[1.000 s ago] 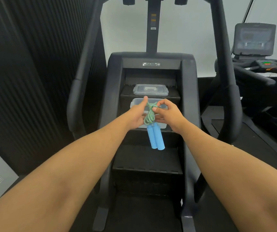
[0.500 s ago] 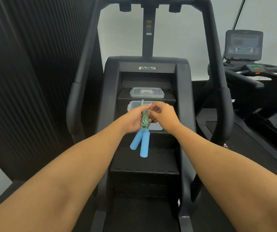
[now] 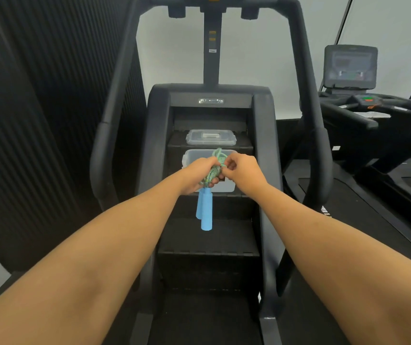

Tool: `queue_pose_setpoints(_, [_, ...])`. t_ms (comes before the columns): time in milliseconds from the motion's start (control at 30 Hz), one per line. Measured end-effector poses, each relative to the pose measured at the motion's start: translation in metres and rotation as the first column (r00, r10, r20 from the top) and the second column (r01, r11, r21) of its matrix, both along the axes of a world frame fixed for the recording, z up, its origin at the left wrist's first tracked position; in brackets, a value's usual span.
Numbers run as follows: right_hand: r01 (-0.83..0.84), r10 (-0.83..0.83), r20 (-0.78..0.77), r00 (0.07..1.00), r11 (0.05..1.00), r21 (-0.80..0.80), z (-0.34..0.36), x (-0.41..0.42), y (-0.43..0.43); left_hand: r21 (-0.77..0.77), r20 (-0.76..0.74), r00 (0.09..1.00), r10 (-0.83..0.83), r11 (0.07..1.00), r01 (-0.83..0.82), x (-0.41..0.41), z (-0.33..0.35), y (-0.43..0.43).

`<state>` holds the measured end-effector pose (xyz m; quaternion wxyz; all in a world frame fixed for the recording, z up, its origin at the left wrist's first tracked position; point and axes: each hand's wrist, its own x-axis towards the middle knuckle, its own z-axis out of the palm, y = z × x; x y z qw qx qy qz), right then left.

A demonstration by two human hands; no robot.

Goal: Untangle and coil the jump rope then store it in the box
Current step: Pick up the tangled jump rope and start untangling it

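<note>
The jump rope [image 3: 214,168] is a green cord bunched into a tight bundle, with two light blue handles [image 3: 205,211] hanging straight down below it. My left hand [image 3: 197,176] is closed around the bundle from the left. My right hand [image 3: 243,171] pinches the cord at the top of the bundle from the right. Both hands hover in front of an open clear plastic box [image 3: 192,158] that sits on a step of the stair machine. Most of the box is hidden behind my hands. Its clear lid [image 3: 210,137] lies on the step above.
The black stair climber [image 3: 210,102] fills the middle, with steps [image 3: 208,241] below the hands and tall side rails [image 3: 308,100]. A dark ribbed wall [image 3: 37,108] runs along the left. A treadmill with a console [image 3: 351,67] stands at the right.
The two blue handles, splayed apart half a second ago, now hang together and straight. My hands stay on the green bundle; a loop of cord sticks up above my right fingers.
</note>
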<state>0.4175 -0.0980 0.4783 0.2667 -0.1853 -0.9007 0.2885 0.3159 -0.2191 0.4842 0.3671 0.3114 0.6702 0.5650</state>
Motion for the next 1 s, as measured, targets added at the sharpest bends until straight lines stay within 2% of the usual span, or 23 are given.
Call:
queue_pose_setpoints(100, [0.016, -0.017, -0.033, 0.999, 0.999, -0.028, -0.002, 0.004, -0.001, -0.003, -0.061, 0.998, -0.015, 1.000, 0.015, 0.006, 0.003, 0.003])
queue_pose_setpoints(300, [-0.085, 0.073, -0.125, 0.990, 0.992, -0.097, 0.008, 0.008, -0.001, 0.163, 0.197, 0.975, 0.099, 0.978, -0.133, 0.018, 0.004, 0.007])
queue_pose_setpoints(433, [-0.159, 0.140, -0.116, 0.983, 0.973, -0.169, 0.007, 0.009, 0.001, 0.146, 0.235, 0.960, 0.150, 0.971, -0.187, 0.010, -0.002, 0.002])
queue_pose_setpoints(500, [-0.145, 0.129, -0.085, 0.988, 0.964, -0.223, 0.005, 0.008, -0.001, 0.110, 0.142, 0.974, 0.178, 0.975, -0.194, 0.008, -0.005, 0.003])
queue_pose_setpoints(567, [-0.096, 0.093, -0.022, 0.995, 0.968, -0.234, 0.004, 0.006, -0.006, 0.044, -0.076, 0.976, 0.202, 0.979, -0.199, 0.007, -0.007, 0.005])
queue_pose_setpoints(633, [-0.046, 0.052, 0.029, 0.998, 0.986, -0.162, 0.003, 0.005, -0.010, 0.002, -0.246, 0.951, 0.186, 0.982, -0.191, 0.005, -0.010, 0.005])
queue_pose_setpoints(667, [-0.033, 0.037, 0.036, 0.999, 0.993, -0.115, 0.003, 0.004, -0.012, -0.002, -0.262, 0.948, 0.180, 0.982, -0.187, 0.004, -0.010, 0.005])
queue_pose_setpoints(700, [-0.034, 0.037, 0.030, 0.999, 0.995, -0.088, 0.004, 0.004, -0.013, 0.010, -0.233, 0.955, 0.184, 0.982, -0.187, 0.003, -0.010, 0.004])
queue_pose_setpoints(767, [-0.095, 0.096, -0.003, 0.995, 0.990, -0.108, 0.007, 0.003, -0.012, 0.080, -0.068, 0.977, 0.203, 0.977, -0.198, 0.001, -0.009, 0.001])
queue_pose_setpoints(833, [-0.187, 0.187, -0.020, 0.982, 0.962, -0.196, 0.010, 0.005, -0.010, 0.132, 0.088, 0.969, 0.232, 0.961, -0.242, -0.001, -0.008, -0.001])
queue_pose_setpoints(867, [-0.219, 0.221, -0.018, 0.975, 0.946, -0.240, 0.011, 0.007, -0.009, 0.125, 0.115, 0.959, 0.258, 0.954, -0.272, -0.004, -0.009, -0.001])
queue_pose_setpoints(933, [-0.244, 0.257, 0.011, 0.966, 0.929, -0.277, 0.012, 0.008, -0.006, 0.087, 0.088, 0.951, 0.297, 0.949, -0.304, -0.008, -0.011, -0.002])
queue_pose_setpoints(1000, [-0.243, 0.279, 0.076, 0.957, 0.919, -0.311, 0.014, 0.007, -0.006, 0.066, -0.005, 0.960, 0.279, 0.958, -0.278, -0.007, -0.012, -0.003])
